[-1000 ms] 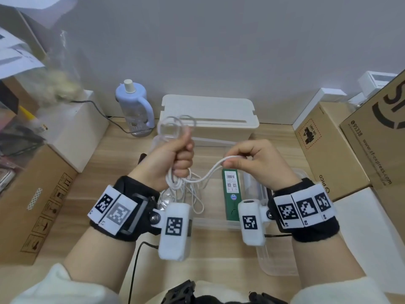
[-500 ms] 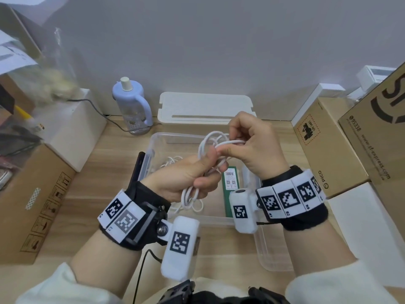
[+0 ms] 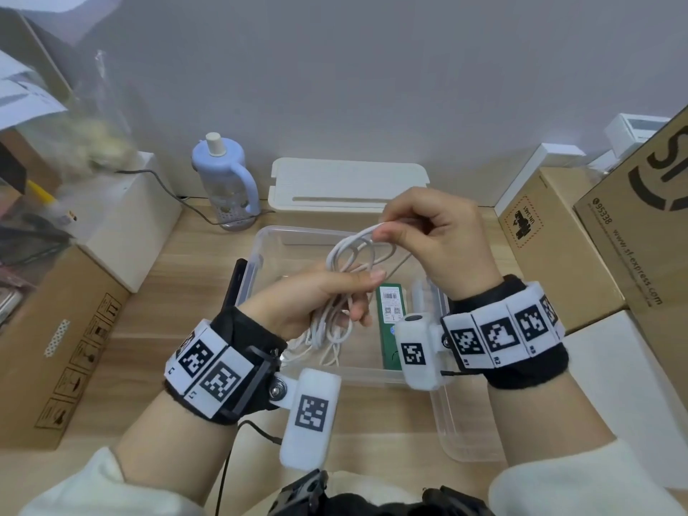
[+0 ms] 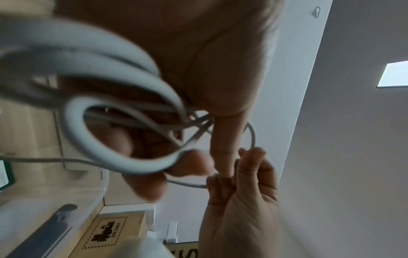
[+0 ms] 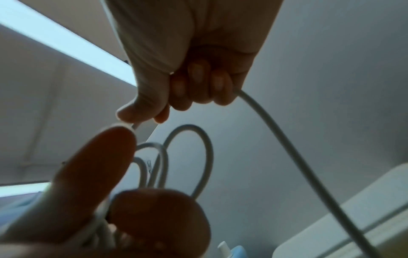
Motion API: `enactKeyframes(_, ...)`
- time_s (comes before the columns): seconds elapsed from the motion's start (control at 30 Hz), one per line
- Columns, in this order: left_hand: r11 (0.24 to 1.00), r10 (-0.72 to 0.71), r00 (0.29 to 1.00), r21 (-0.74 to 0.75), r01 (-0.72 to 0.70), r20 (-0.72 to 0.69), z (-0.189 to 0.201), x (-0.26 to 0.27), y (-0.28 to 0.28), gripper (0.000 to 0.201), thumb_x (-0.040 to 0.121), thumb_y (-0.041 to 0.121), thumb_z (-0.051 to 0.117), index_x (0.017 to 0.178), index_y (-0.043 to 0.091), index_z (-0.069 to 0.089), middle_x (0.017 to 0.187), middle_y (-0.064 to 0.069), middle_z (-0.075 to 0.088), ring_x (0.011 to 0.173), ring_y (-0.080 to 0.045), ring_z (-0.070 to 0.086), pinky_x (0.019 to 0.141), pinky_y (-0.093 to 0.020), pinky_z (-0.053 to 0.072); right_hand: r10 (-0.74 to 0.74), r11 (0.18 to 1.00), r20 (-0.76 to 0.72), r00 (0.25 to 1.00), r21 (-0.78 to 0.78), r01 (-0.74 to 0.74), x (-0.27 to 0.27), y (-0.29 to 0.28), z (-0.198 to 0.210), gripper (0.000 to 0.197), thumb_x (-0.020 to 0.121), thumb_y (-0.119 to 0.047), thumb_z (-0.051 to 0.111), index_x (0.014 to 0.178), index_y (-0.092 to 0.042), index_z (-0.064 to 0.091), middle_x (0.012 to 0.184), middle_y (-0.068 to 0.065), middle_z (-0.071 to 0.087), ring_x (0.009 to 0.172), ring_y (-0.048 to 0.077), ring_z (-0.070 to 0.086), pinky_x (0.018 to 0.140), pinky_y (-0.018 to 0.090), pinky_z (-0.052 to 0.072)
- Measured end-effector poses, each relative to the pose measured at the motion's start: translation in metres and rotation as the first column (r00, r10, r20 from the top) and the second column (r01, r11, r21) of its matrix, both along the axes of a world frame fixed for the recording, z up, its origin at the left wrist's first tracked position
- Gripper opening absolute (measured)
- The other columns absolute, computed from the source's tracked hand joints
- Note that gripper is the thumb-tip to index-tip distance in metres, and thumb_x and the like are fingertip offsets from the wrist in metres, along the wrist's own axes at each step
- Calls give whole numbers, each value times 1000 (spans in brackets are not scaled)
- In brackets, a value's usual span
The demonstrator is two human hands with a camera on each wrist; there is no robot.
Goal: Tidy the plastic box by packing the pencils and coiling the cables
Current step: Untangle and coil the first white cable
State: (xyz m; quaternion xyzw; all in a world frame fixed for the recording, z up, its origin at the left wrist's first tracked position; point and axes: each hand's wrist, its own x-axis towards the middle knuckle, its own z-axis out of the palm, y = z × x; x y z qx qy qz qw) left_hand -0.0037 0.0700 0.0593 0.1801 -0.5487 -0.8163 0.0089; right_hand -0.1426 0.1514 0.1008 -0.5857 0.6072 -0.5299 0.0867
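Spanning the middle of the wooden counter (image 3: 178, 303), the clear plastic box (image 3: 260, 255) sits open under both hands, with a green pencil case (image 3: 389, 325) lying lengthwise on its floor at the right and a loose run of white cable trailing on the floor at the left. Above it, the left hand (image 3: 316, 296) has its grip clenched round a bundle of white cable (image 3: 350, 255): the loops stand up out of the fist toward the far wall and hang down below it into the box, so the coil's long axis runs roughly near-to-far, tilted upward. The right hand (image 3: 432, 236) is higher and farther, just beyond the left thumb, its thumb and forefinger pinching the top of the newest loop while the other fingers curl in. In the right wrist view the strand (image 5: 287, 139) leaves that pinch and runs down and away.

The move ahead probably turns on this: the free length lies below and on the near side of the left fist, so the right hand is the nearer one to draw it up and lay another turn against the left thumb (image 5: 95, 165).
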Motion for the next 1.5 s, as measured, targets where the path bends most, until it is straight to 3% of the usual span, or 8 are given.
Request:
enactKeyframes(0.1,980,48,994,196,-28,-101,2,2,-1,31,85,37,55,64,15,53,35,4,41,41,-11,57,61,-27,54,-97,995,-11,995,9,97,-3,-1,-3,17,72,-29,72,68,-15,63,61,8,61,57,23,53,55,33,45)
enactKeyframes(0.3,882,110,873,451,134,-475,19,15,-20,32,90,38,43,72,12,50,37,7,28,33,-3,44,45,-19,43,-133,946,123,984,313,89,-21,1,-44,26,92,-22,50,67,-29,55,57,-13,53,53,-2,48,55,19,41)
enactKeyframes(0.57,923,309,943,277,-266,-126,4,2,-10,57,86,62,23,63,15,46,33,9,31,28,-6,34,41,-19,43,-120,925,-19,993,361,119,10,-5,-28,34,93,-27,45,60,-28,49,49,-10,44,50,4,40,54,26,34)
enactKeyframes(0.73,878,478,870,84,-471,-124,3,-9,0,30,71,39,63,77,10,59,50,-4,41,36,-9,38,42,-21,40,12,852,-115,993,521,50,30,-4,-14,33,91,-25,46,63,-23,64,60,-8,66,53,-2,53,59,22,38)
enactKeyframes(0.93,766,640,761,151,-624,-107,0,-9,-7,35,89,31,53,59,15,54,52,2,45,43,-6,44,45,-15,38,132,846,-111,985,531,-53,41,2,-12,35,92,-33,46,67,-16,62,52,-6,49,54,10,46,59,33,39)
enactKeyframes(1.1,705,677,704,466,-535,-217,14,-2,-20,42,96,43,30,66,16,39,52,6,50,49,-6,54,60,-23,54,244,723,129,961,636,-269,25,6,-36,29,92,-31,48,68,-19,59,51,-7,47,50,10,46,54,25,39)
enactKeyframes(1.23,773,546,775,548,-319,-318,28,20,-42,38,88,51,36,67,20,41,35,6,36,31,-3,38,41,-14,43,168,588,158,973,776,-228,-3,10,-57,24,90,-33,51,69,-23,57,60,-7,52,55,9,49,61,24,41)
enactKeyframes(1.5,922,352,930,211,-324,-108,4,13,-30,52,44,50,86,64,20,48,53,6,29,32,-1,27,33,-15,35,196,896,346,918,317,-311,-5,-3,8,11,87,-15,50,78,-21,47,64,-15,43,54,-4,38,54,9,34)
